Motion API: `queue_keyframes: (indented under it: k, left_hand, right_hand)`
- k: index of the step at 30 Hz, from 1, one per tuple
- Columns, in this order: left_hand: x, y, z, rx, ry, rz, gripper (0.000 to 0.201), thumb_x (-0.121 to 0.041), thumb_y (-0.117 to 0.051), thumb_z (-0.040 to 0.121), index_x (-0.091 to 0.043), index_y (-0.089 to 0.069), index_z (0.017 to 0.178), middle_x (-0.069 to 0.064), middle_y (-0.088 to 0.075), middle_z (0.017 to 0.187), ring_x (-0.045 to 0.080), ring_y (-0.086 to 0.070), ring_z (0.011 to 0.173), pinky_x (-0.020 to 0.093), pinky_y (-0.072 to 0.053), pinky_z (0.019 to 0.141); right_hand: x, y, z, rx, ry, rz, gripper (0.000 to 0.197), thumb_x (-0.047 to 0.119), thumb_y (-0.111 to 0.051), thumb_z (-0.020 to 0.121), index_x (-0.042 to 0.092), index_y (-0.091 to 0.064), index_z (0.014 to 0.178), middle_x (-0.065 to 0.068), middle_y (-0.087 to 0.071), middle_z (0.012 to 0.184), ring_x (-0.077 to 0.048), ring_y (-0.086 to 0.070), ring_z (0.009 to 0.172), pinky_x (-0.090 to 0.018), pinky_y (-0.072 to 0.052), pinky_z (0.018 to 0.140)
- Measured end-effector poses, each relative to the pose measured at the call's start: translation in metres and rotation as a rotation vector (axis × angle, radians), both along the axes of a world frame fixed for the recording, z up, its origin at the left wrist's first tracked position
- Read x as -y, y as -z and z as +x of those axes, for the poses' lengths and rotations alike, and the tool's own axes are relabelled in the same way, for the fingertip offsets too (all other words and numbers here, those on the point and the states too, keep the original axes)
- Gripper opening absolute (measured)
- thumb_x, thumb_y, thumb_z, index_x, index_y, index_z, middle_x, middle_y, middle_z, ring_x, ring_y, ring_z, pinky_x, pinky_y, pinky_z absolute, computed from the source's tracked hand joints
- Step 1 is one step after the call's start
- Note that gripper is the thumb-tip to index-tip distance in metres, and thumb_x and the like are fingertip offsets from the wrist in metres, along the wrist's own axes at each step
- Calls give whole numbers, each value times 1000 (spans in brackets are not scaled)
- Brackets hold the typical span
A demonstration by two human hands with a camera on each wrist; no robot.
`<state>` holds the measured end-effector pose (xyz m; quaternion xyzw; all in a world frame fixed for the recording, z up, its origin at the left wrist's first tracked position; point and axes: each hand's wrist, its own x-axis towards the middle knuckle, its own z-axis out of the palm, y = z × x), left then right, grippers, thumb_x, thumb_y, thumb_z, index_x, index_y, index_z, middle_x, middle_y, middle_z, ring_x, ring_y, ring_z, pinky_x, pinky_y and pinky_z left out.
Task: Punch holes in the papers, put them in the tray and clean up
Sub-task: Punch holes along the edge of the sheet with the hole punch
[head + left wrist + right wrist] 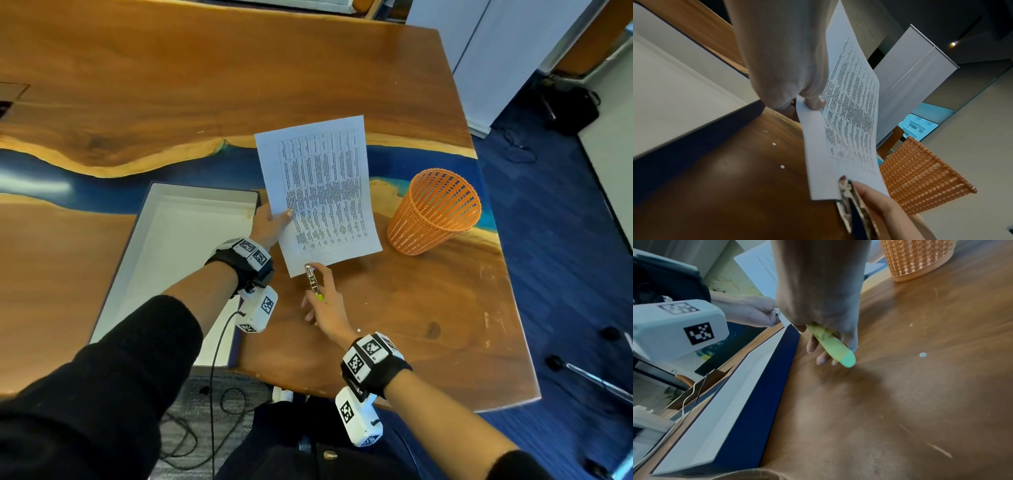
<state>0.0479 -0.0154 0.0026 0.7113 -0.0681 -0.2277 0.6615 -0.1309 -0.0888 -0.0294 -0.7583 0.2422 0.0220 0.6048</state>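
A printed sheet of paper [322, 192] is held above the wooden table, tilted. My left hand [270, 221] pinches its left edge, thumb on top [816, 102]. My right hand [325, 305] grips a metal hole punch [311, 275] with yellow-green handles [835, 345]. The punch's head sits on the paper's near edge [842, 180]. A shallow white tray with a dark blue outside [164, 246] lies to the left, and nothing shows inside it. Small white paper dots [782, 166] lie on the table under the sheet; one dot [923, 354] lies right of my right hand.
An orange slatted waste basket [435, 212] stands upright on the table to the right of the paper. The table's [428, 325] right edge drops to blue carpet. Cables hang below the near edge. White cabinets stand beyond the far right corner.
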Motion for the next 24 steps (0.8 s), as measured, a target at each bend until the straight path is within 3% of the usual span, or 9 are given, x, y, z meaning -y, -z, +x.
queue_keyframes:
  k: [4, 8, 9, 13, 16, 21, 24]
  left_hand:
    - [-7, 2, 4, 17, 86, 18, 38, -2, -55, 92, 8, -49, 129, 24, -56, 129, 33, -61, 108, 49, -50, 94]
    - [-8, -1, 5, -18, 154, 15, 49, 6, -66, 81, 2, -51, 128, 10, -59, 125, 6, -62, 97, 30, -54, 84]
    - [-9, -3, 4, -33, 179, 22, 53, 7, -69, 78, 0, -51, 128, 9, -59, 125, 5, -61, 97, 26, -54, 82]
    - [-10, 0, 2, -52, 263, 56, 59, 12, -70, 74, 2, -50, 129, 16, -58, 129, 14, -61, 103, 37, -52, 91]
    - [-13, 2, 4, -30, 273, 33, 60, 14, -69, 74, 5, -49, 130, 14, -58, 127, 10, -62, 103, 28, -57, 84]
    - [-19, 2, 13, -28, 273, 38, 57, 11, -69, 74, 1, -51, 127, 2, -64, 115, 4, -67, 95, 37, -55, 88]
    - [-22, -1, 14, -64, 304, 4, 54, -5, -76, 72, -5, -55, 122, -7, -67, 109, 2, -68, 95, 34, -56, 88]
  right_hand:
    - [2, 2, -1, 19, 4, -23, 56, 5, -44, 88, 45, -39, 126, -11, -57, 70, -17, -48, 53, -29, -45, 49]
    - [0, 4, -3, 39, 14, -58, 60, 6, -44, 87, 54, -38, 122, -5, -57, 68, -17, -49, 59, -32, -45, 54]
    - [0, 5, -3, 41, 14, -61, 60, 6, -44, 87, 56, -37, 120, -5, -57, 69, -18, -49, 60, -33, -45, 55]
    - [-3, 2, -1, 46, 28, -34, 58, 7, -44, 87, 55, -37, 118, -8, -57, 69, -19, -49, 59, -36, -48, 57]
    - [-1, 2, 0, 44, 66, -4, 58, 4, -43, 88, 52, -35, 120, -8, -57, 70, -18, -50, 57, -33, -49, 54]
    - [8, 2, -2, 10, 113, 14, 49, 3, -46, 85, 38, -33, 117, -13, -57, 73, -20, -47, 52, -28, -43, 46]
    - [11, 9, -1, -71, 133, 5, 39, 8, -48, 84, 29, -31, 112, -13, -58, 77, -23, -47, 62, -19, -41, 43]
